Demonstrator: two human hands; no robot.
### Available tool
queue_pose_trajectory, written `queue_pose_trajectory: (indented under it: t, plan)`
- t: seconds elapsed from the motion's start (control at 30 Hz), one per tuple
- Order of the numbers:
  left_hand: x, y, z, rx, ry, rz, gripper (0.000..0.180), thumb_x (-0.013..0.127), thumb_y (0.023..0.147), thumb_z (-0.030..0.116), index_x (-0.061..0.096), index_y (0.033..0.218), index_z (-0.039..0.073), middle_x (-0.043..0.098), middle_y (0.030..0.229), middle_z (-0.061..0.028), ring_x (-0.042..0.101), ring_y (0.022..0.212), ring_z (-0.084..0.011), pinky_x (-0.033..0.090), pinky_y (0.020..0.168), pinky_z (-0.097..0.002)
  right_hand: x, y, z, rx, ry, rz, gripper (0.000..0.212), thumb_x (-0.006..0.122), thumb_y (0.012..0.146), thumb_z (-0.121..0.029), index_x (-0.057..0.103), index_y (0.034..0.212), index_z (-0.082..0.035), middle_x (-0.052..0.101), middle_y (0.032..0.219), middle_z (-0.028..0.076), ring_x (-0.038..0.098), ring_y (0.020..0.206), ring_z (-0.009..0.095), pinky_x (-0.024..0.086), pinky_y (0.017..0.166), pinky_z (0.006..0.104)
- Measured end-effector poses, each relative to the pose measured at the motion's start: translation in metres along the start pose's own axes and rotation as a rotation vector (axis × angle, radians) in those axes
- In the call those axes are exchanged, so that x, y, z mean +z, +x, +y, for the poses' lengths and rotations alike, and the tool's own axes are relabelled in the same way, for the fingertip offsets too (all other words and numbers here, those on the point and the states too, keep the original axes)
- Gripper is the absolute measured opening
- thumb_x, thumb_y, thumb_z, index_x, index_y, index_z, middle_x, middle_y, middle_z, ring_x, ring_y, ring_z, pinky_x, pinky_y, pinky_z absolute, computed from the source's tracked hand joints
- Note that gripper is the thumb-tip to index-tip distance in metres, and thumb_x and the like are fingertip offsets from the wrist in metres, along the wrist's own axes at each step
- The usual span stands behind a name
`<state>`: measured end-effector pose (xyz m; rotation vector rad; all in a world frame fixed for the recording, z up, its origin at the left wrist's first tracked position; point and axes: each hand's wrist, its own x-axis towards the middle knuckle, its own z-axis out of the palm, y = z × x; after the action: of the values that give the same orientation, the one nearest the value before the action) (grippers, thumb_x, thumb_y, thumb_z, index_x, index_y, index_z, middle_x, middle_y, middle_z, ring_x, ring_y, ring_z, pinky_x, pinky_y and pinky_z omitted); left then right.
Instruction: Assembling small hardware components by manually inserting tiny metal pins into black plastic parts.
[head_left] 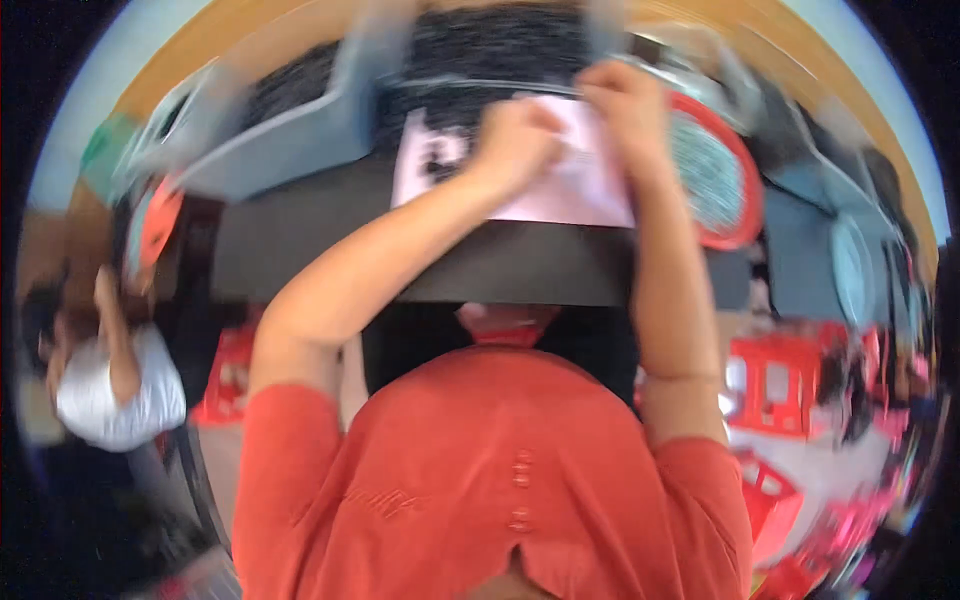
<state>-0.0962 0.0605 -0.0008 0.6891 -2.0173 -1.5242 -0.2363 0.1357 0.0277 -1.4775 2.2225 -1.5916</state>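
On the dark worktop [300,260], left of the red-rimmed round tray [740,190], both hands, left hand [515,140] and right hand [625,110], pinch the pink sheet [570,190] with closed fingers; uneven pulling could tear it.

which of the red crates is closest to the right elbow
The red crate just right of the right forearm; the other red crate sits left, by the left upper arm.

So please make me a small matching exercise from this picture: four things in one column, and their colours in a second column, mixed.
Things:
1. sheet under both hands
2. round tray rim
3. table top
4. person's shirt

Colours:
a. black
b. orange-red
c. pale pink
d. red

Pairs: 1-c, 2-d, 3-a, 4-b. The left hand and right hand both press on the sheet.
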Motion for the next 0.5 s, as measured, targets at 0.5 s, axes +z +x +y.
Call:
queue_pose_trajectory:
  t: [0.5]
  plan:
    - [-0.087,-0.052,-0.025,0.419,0.518,0.280,0.011,0.072,0.072,0.007,0.065,0.079,0.001,0.063,0.074,-0.0096,0.062,0.066,-0.0167,0.049,0.061,-0.0287,0.013,-0.009,-0.019,0.052,0.126,-0.090,0.013,0.067,0.077,-0.010,0.067,0.084,0.000,0.062,0.065,0.003,0.055,0.060,0.008,0.044,0.058,0.0243]
